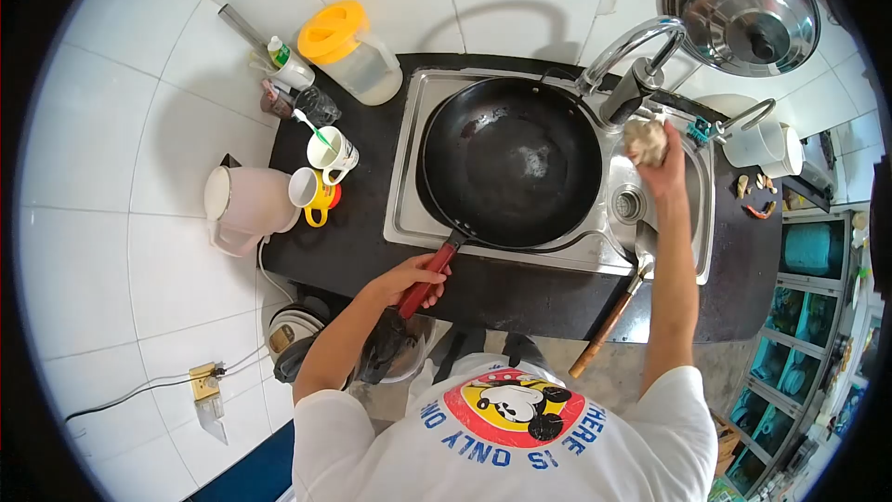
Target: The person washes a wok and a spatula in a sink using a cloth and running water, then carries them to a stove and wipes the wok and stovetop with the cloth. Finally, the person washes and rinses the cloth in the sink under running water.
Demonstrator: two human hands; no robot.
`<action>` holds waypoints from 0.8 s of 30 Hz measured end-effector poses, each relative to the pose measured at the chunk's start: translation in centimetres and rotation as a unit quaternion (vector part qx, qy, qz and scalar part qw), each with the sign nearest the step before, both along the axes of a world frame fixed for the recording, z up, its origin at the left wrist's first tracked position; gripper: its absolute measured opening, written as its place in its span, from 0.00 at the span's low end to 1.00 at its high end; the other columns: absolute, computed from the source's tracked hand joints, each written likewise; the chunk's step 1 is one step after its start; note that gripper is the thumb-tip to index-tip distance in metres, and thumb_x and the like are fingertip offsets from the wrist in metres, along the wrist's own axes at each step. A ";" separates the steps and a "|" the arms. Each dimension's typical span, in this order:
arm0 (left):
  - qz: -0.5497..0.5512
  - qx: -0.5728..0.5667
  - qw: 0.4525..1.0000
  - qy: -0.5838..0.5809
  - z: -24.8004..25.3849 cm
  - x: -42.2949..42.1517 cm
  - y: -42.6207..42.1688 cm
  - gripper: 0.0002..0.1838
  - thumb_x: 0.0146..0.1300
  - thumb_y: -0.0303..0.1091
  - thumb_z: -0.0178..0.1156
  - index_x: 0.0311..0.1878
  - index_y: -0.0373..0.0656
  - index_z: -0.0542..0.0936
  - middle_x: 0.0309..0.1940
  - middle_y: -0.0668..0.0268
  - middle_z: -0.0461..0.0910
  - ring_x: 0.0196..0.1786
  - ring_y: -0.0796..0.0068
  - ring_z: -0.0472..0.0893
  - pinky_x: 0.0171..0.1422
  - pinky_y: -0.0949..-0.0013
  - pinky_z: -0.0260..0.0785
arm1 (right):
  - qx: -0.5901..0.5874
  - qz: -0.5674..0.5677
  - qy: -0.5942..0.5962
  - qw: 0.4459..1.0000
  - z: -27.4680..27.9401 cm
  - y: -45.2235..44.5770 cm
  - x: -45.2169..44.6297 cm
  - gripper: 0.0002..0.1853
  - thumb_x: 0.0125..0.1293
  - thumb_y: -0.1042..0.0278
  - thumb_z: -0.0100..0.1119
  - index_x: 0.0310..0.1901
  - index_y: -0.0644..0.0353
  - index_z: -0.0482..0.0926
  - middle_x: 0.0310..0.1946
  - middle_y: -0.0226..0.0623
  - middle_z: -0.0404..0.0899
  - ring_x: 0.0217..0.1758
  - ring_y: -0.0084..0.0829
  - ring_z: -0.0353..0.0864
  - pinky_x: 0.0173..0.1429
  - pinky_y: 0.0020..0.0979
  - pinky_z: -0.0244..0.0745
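On my feed, left hand [425, 281] grips red handle [412, 302] of round black wok [511, 163]; wok lies ahead, over steel sink [397, 214]; right hand [667, 167] clutches crumpled beige wad [642, 141], curved chrome tap [635, 88] just beyond; I judge step as two-handed holding; moving wok calls for firm grip.

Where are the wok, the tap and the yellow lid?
Wok [506, 177]: head view, on its black inside.
Tap [633, 93]: head view, on its thick metal body.
Yellow lid [332, 33]: head view, on its top.
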State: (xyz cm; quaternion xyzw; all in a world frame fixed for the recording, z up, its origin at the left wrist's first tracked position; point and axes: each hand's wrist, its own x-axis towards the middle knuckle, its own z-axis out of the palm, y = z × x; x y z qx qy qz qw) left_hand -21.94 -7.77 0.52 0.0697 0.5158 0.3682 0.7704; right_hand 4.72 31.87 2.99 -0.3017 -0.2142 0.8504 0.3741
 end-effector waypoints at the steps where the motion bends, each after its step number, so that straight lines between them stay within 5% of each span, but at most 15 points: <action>1: 0.007 -0.002 0.999 -0.037 0.0 0.0 -0.3 0.19 0.56 0.32 0.62 0.49 0.40 0.69 0.25 0.61 0.75 0.21 0.73 0.77 0.25 0.71 0.71 | -0.042 0.048 0.109 0.992 -0.9 -1.3 0.1 0.21 0.67 0.51 0.44 0.48 0.62 0.71 0.47 0.53 0.73 0.52 0.46 0.72 0.50 0.45 0.72; 6: -0.062 -0.025 0.997 -0.045 -0.9 -0.3 -1.3 0.21 0.56 0.34 0.62 0.50 0.39 0.69 0.23 0.61 0.76 0.20 0.74 0.77 0.22 0.72 0.70 | -0.178 0.054 0.171 0.968 -2.6 -9.0 -2.9 0.25 0.68 0.52 0.39 0.55 0.67 0.66 0.60 0.60 0.61 0.63 0.65 0.58 0.62 0.55 0.65; 7: -0.081 -0.039 0.995 -0.033 -0.8 -0.4 -1.6 0.21 0.56 0.34 0.62 0.50 0.39 0.69 0.23 0.61 0.76 0.19 0.74 0.76 0.21 0.72 0.69 | -0.169 0.064 0.197 0.964 -2.9 -9.9 -3.6 0.25 0.68 0.52 0.40 0.56 0.66 0.65 0.64 0.61 0.56 0.67 0.64 0.53 0.59 0.53 0.69; 9: -0.072 -0.038 0.996 -0.023 -0.5 -0.3 -2.4 0.19 0.55 0.33 0.62 0.49 0.38 0.69 0.22 0.62 0.76 0.18 0.75 0.75 0.20 0.74 0.68 | -0.155 0.062 0.226 0.960 -3.5 -11.1 -4.8 0.23 0.69 0.55 0.43 0.59 0.60 0.64 0.58 0.55 0.64 0.62 0.53 0.64 0.48 0.45 0.77; 12: -0.060 -0.034 0.998 0.002 -0.2 0.2 -2.9 0.17 0.55 0.32 0.62 0.46 0.38 0.71 0.20 0.63 0.75 0.17 0.76 0.74 0.18 0.75 0.65 | -0.181 0.126 0.233 0.947 -5.9 -10.6 -6.7 0.19 0.68 0.60 0.48 0.59 0.52 0.65 0.48 0.45 0.72 0.51 0.37 0.74 0.34 0.33 0.77; 16: -0.037 -0.029 0.998 0.029 0.6 1.0 -2.8 0.15 0.53 0.31 0.62 0.43 0.37 0.72 0.18 0.64 0.74 0.16 0.77 0.73 0.17 0.76 0.64 | -0.009 0.072 0.069 0.995 -5.7 -11.4 -9.3 0.16 0.64 0.66 0.57 0.53 0.54 0.73 0.35 0.32 0.76 0.34 0.24 0.76 0.21 0.24 0.68; 20: -0.018 -0.025 0.999 0.037 0.7 1.8 -3.0 0.14 0.53 0.30 0.62 0.41 0.38 0.73 0.18 0.65 0.73 0.16 0.77 0.73 0.16 0.76 0.63 | 0.002 0.007 -0.090 0.996 -6.3 -11.7 -12.1 0.09 0.60 0.63 0.63 0.36 0.59 0.78 0.24 0.31 0.75 0.24 0.23 0.73 0.22 0.26 0.70; 24: -0.008 -0.019 0.999 0.036 0.3 2.0 -3.2 0.13 0.53 0.30 0.61 0.40 0.38 0.73 0.18 0.65 0.73 0.15 0.77 0.72 0.16 0.76 0.63 | 0.043 -0.032 -0.186 0.981 -8.0 -11.0 -13.5 0.10 0.60 0.63 0.62 0.32 0.60 0.76 0.25 0.31 0.74 0.24 0.25 0.72 0.27 0.29 0.71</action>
